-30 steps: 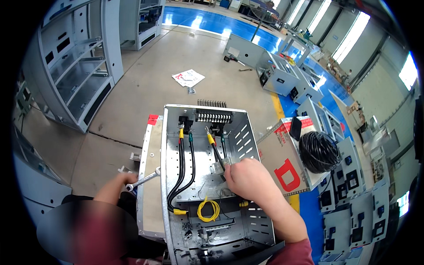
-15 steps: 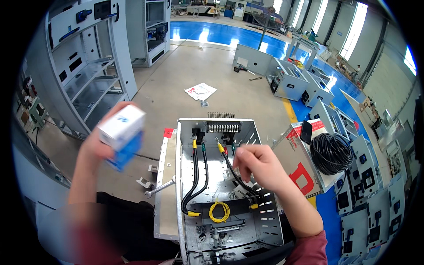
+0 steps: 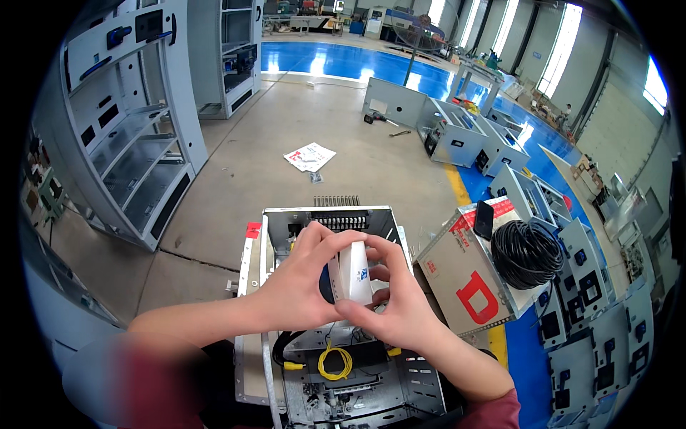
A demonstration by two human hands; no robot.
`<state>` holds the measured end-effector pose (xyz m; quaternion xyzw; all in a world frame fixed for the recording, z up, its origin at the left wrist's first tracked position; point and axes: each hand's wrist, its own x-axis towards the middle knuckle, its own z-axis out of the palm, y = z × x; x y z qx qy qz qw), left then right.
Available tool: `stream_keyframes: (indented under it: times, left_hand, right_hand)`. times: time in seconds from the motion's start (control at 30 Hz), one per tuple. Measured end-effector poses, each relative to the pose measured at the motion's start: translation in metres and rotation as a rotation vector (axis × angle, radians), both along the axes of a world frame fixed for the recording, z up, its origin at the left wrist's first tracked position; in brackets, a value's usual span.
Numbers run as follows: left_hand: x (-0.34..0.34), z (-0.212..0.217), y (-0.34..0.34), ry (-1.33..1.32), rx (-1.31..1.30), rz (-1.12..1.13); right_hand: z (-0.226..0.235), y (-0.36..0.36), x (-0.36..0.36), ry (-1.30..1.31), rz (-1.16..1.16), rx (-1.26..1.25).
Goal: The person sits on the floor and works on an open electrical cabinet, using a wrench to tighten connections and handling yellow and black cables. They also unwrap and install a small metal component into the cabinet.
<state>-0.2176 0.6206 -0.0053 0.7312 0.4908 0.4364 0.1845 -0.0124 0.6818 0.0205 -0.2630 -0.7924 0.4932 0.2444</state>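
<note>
Both hands grip a small white and blue carton (image 3: 354,275) above an open metal box. My left hand (image 3: 304,275) wraps its left side, covering most of the blue face. Fingers and thumb of my right hand (image 3: 396,297) close on its right side. Beneath the hands stands the grey metal enclosure (image 3: 266,343), with a row of terminals (image 3: 341,222) at its far end. Black cables with yellow sleeves and a coil of yellow wire (image 3: 334,362) lie inside. The hands hide much of the enclosure's middle.
To the right, a large carton (image 3: 446,264) bears a coil of black cable (image 3: 527,254) and a phone (image 3: 484,219). A tall cabinet frame (image 3: 187,136) stands at left. A white sheet (image 3: 309,156) lies on the floor ahead; metal cabinets (image 3: 457,136) and panels line the right.
My left hand has brought the small carton from the left to over the enclosure. My right hand, earlier holding no visible thing, now grips it too. The view has shifted slightly.
</note>
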Motion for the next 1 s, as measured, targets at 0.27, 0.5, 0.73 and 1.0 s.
stream_keyframes:
  times: [0.27,0.5,0.73,1.0]
  left_hand:
    - [0.001,0.003,-0.003,0.152,0.078,0.037]
    - [-0.004,0.003,-0.003,0.163,0.09,-0.07]
    - [-0.006,0.009,0.0,-0.004,-0.009,-0.036]
    - [0.004,0.003,-0.01,0.323,0.34,0.207]
  right_hand:
    - [-0.017,0.019,-0.002,0.171,0.059,-0.332]
    - [-0.016,0.024,0.006,0.293,0.07,-0.234]
    - [-0.011,0.021,0.003,0.236,-0.097,0.191]
    - [0.005,0.013,0.011,-0.124,-0.17,0.665]
